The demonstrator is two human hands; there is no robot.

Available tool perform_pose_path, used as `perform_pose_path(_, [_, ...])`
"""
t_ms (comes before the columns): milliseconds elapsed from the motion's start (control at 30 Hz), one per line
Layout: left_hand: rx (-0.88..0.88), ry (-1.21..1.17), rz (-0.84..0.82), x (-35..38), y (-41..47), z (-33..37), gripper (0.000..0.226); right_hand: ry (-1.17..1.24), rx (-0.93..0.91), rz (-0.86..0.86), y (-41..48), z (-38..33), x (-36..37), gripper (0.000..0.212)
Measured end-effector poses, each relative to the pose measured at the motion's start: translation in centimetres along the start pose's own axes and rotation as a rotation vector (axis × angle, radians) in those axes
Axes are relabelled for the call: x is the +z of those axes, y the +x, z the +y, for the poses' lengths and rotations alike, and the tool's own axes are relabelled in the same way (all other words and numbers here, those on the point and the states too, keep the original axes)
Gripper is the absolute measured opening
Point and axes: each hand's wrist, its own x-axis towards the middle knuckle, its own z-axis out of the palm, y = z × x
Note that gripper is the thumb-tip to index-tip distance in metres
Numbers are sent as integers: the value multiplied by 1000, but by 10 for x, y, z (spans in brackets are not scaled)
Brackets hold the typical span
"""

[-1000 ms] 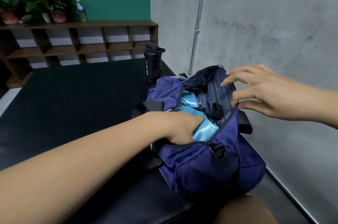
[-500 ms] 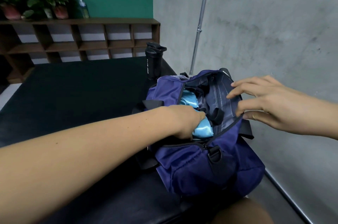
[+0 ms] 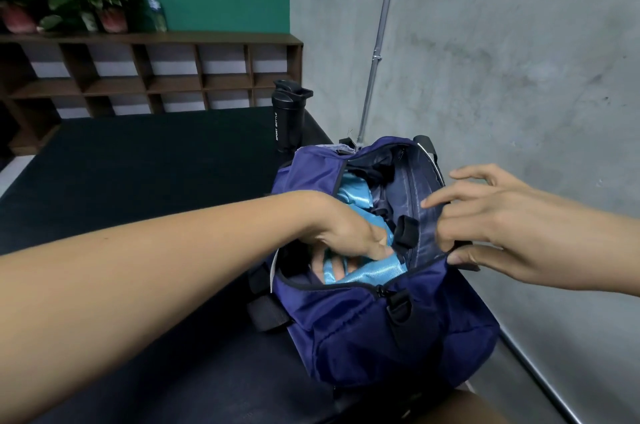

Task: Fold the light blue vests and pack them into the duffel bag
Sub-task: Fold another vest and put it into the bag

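Note:
The dark blue duffel bag (image 3: 363, 330) stands unzipped on the black table, near its right edge. Shiny light blue vests (image 3: 356, 196) lie bunched inside it. My left hand (image 3: 346, 233) reaches down into the bag's near end. Its thumb and fingers grip light blue vest fabric (image 3: 377, 269), and strips of it cross over the fingers. My right hand (image 3: 491, 219) pinches the bag's opened flap (image 3: 420, 188) at the right rim, with the thumb under the edge and the fingers on the grey lining, holding the flap back.
A black sport bottle (image 3: 287, 115) stands just behind the bag. The black table (image 3: 138, 174) stretches away to the left. A concrete wall and a metal pole (image 3: 379, 42) are close on the right. A wooden shelf (image 3: 152, 77) with plants stands at the back.
My left hand has pushed deeper into the bag's near end with the vest fabric. My right hand has come down from hovering and taken hold of the flap.

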Motion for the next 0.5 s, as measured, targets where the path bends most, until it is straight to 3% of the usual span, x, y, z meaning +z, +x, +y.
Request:
perform_pose_path(167, [-83, 217, 16, 8, 28, 15, 45, -23, 14, 18, 4, 6, -13, 16])
perform_pose_path(333, [37, 870, -48, 30, 53, 35, 38, -42, 26, 6, 5, 12, -20, 19])
perform_pose_path(433, [-72, 760, -33, 26, 58, 35, 20, -45, 34, -9, 5, 14, -22, 17])
perform_pose_path(500, [-134, 510, 31, 15, 50, 29, 36, -41, 31, -12, 4, 13, -21, 16])
